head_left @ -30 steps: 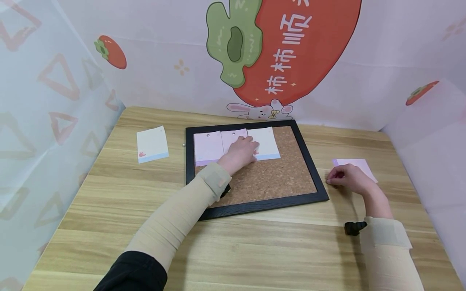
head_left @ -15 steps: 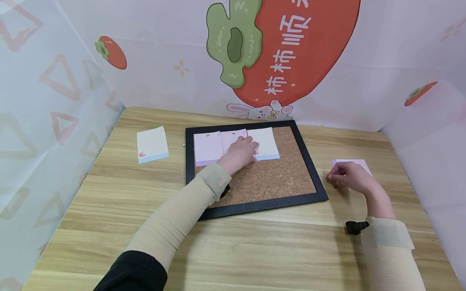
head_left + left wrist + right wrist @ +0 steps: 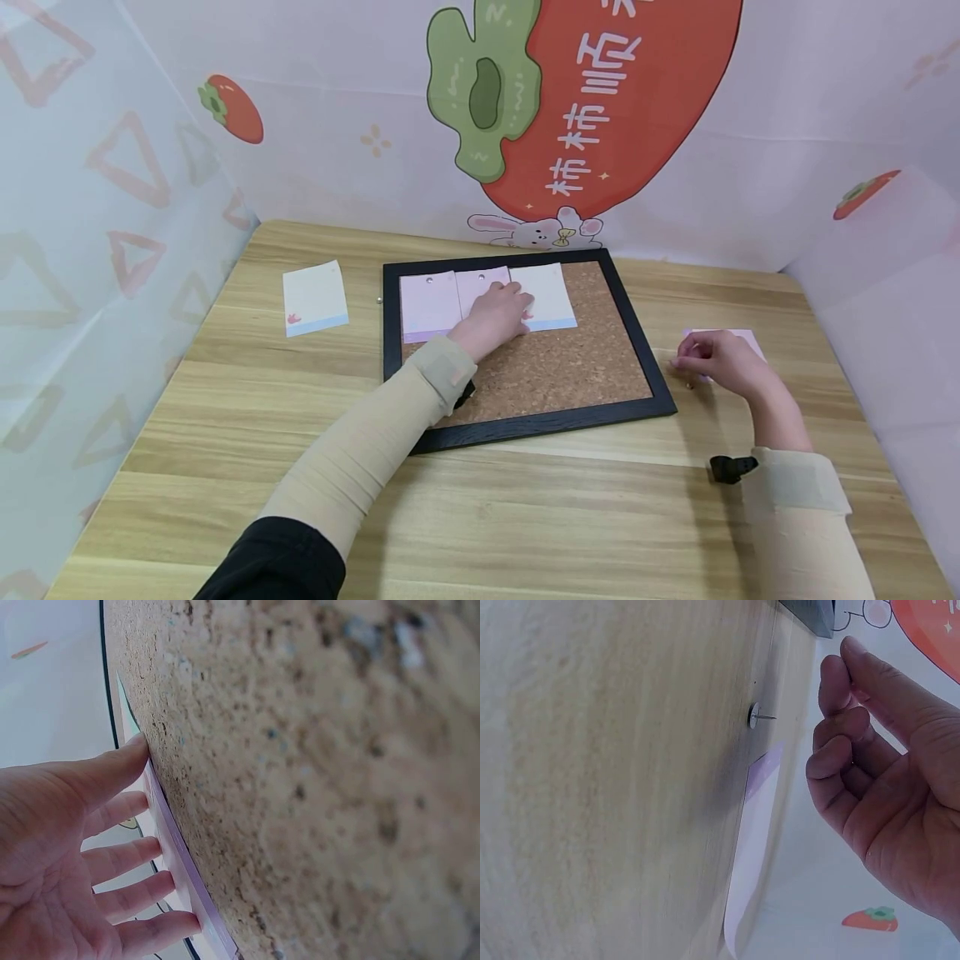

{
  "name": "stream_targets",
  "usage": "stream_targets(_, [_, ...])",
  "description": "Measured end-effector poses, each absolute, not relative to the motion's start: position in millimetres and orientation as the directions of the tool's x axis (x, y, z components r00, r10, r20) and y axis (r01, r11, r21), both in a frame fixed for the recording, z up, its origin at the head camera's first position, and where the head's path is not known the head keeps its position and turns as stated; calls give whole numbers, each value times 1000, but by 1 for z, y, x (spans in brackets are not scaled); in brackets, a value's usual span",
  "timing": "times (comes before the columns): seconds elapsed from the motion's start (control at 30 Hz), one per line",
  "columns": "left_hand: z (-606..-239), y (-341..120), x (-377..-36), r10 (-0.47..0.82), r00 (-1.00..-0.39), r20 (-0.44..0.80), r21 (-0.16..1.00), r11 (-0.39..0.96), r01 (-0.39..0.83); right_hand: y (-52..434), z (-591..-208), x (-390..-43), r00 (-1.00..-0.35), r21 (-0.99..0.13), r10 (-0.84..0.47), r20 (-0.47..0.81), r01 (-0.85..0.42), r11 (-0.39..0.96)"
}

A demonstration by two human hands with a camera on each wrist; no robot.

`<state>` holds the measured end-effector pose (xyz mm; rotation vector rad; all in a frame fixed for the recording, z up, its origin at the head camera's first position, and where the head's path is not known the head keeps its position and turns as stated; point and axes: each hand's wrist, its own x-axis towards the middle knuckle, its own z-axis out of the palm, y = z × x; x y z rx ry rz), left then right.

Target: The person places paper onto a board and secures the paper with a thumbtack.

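Observation:
My left hand (image 3: 495, 315) rests on the corkboard (image 3: 570, 367), its fingers spread and fairly straight over a lilac note (image 3: 471, 287) and the edge of a white note (image 3: 551, 292). The left wrist view shows the thumb (image 3: 112, 769) against the paper edge. To the board's right, my right hand (image 3: 723, 360) hovers over another lilac note (image 3: 746, 337). Thumb and forefinger pinch together at the tips, where a tiny thumbtack is mostly hidden. A second thumbtack (image 3: 754, 715) lies point up on the table below them.
A loose white note (image 3: 315, 298) with a blue strip lies left of the board. Left of the covered lilac note, another lilac note (image 3: 430, 308) has a tack at its top. A small silver tack (image 3: 379, 299) sits beside the black frame (image 3: 540, 422). A printed backdrop (image 3: 330, 125) stands behind.
My right hand has lifted slightly from the table, and the tack beneath it has come into view. My left hand has stayed in place on the notes.

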<state>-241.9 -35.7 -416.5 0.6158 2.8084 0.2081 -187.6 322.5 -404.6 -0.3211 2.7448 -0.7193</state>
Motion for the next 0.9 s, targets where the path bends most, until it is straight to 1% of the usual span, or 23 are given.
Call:
stream_targets(0.2, [-417,-36,-242,425,-877,-224,195,901,387,320,-404,-187,-940,-510,-278,-200,-143,848])
stream_targets(0.43, [-415,-36,-241,423,-876,-231,196,902,384,315,-405,-188,-948,-510,-288,-137,-182,841])
stream_targets(0.6, [-415,-35,-241,421,-878,-227,192,903,384,311,-404,-190,-937,-526,-311,-156,-188,829])
stream_targets(0.9, [-417,-36,-241,424,-878,-220,185,902,389,306,-404,-193,-936,-546,-296,-190,-150,825])
